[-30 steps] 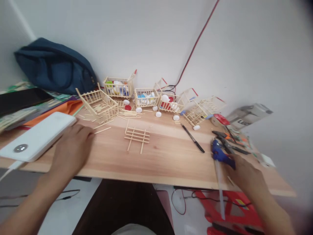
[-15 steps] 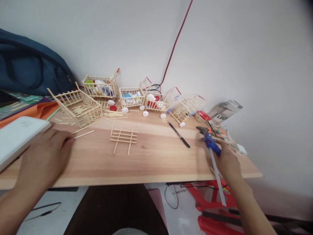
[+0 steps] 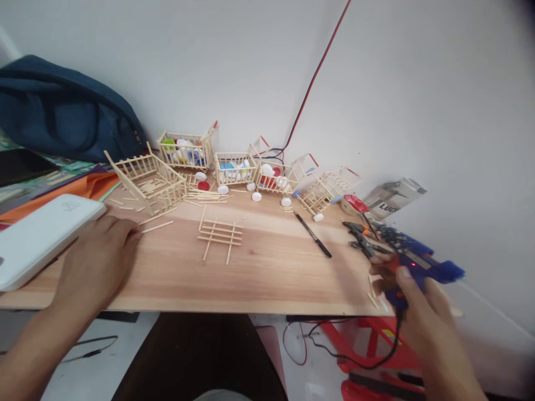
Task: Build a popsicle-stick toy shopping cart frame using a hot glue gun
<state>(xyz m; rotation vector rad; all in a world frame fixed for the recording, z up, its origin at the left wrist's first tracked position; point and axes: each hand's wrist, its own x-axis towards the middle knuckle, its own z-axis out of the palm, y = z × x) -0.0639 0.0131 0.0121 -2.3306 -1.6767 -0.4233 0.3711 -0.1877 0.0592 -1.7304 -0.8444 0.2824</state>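
My right hand (image 3: 430, 312) is closed around a blue glue gun (image 3: 418, 264), lifted at the table's right end; a small red light glows on its side and a black cord hangs below. Beside the white power bank (image 3: 54, 234), my left hand (image 3: 102, 253) lies on the tabletop with loosely bent fingers and nothing visible in it. Its fingertips are near the end of a loose wooden stick (image 3: 157, 227). Between the hands lies a small flat grid of sticks (image 3: 220, 234). Pliers (image 3: 361, 239) lie left of the glue gun.
Several miniature stick carts (image 3: 234, 167) on bottle-cap wheels stand along the wall. A larger stick frame (image 3: 146, 184) with loose sticks sits at the left. A pen (image 3: 313, 234) lies right of centre. Behind are a blue bag (image 3: 71, 111) and a box (image 3: 393, 197). A red stool (image 3: 363, 345) is below.
My right hand has lifted and turned the glue gun, moving it rightward and nearer. My left hand stays on the tabletop. The whole view has shifted slightly.
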